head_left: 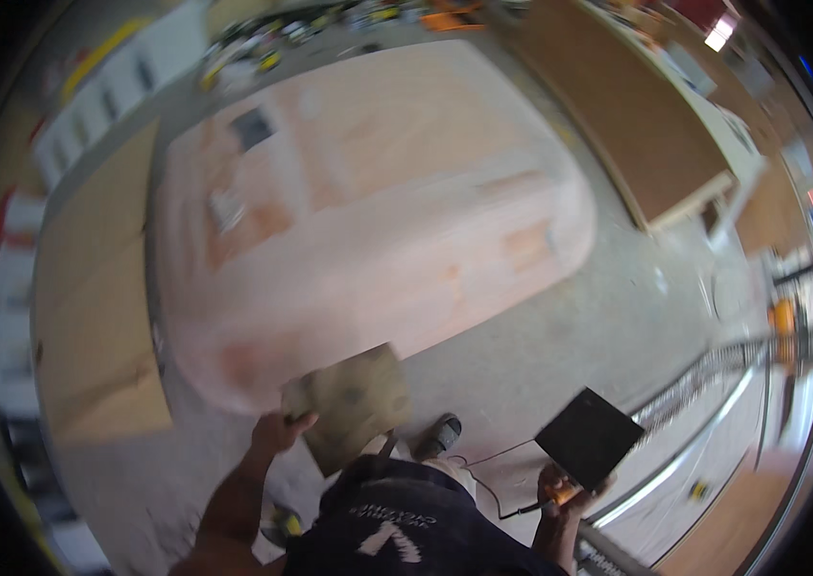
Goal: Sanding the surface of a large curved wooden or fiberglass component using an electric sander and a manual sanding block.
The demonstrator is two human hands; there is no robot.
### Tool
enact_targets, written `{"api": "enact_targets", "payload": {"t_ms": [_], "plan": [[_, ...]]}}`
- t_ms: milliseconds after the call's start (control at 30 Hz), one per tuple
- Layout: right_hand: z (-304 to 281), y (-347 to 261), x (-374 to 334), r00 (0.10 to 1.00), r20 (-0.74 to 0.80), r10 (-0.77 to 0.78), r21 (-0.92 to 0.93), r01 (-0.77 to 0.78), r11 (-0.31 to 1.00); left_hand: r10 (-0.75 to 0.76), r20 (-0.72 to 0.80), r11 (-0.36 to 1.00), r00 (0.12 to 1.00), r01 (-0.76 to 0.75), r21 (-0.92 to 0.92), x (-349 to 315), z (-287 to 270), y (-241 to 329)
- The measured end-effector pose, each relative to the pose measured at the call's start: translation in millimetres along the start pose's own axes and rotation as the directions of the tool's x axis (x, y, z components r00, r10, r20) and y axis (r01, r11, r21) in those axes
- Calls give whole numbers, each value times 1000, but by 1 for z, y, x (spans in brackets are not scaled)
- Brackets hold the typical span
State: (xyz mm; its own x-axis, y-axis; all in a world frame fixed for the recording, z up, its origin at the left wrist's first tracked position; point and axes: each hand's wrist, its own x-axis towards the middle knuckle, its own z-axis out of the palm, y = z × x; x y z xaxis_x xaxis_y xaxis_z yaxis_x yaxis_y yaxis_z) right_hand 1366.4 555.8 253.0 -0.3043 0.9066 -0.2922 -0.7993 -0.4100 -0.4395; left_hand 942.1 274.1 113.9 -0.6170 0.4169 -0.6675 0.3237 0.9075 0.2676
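Note:
My left hand (280, 434) grips the edge of a square, tan-green sheet (360, 398) with darker round spots, thumb lying on its face. On the other side of my body, my right hand (565, 492) is closed around something with an orange part (563, 493), and a flat black square pad (589, 437) stands up from it. A dark cord (512, 514) runs from near that hand toward my legs. Ahead lies a large, rounded, pinkish-white body (378, 230) with sanded-looking patches. A small grey square (252, 128) and a crumpled whitish piece (226, 211) rest on it.
A long plywood board (99, 307) lies at the left beside white boxes (90, 125). At the far right stands a brown-sided wooden bench (632, 106). A ribbed hose (704, 374) and a metal rail (675, 461) cross the right side. Mixed clutter (282, 38) fills the back.

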Motion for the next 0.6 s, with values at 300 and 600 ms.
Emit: {"api": "enact_targets", "payload": {"t_ms": [300,600], "plan": [[24,48,-23,990,-130,47,-300,-84,950,-200,183,979,962,204,-1,-5,-6,-50],[47,49,-22,977,-156,145,-415,-198,888,-489,134,844,862,506,-176,-45,45,-162]]}}
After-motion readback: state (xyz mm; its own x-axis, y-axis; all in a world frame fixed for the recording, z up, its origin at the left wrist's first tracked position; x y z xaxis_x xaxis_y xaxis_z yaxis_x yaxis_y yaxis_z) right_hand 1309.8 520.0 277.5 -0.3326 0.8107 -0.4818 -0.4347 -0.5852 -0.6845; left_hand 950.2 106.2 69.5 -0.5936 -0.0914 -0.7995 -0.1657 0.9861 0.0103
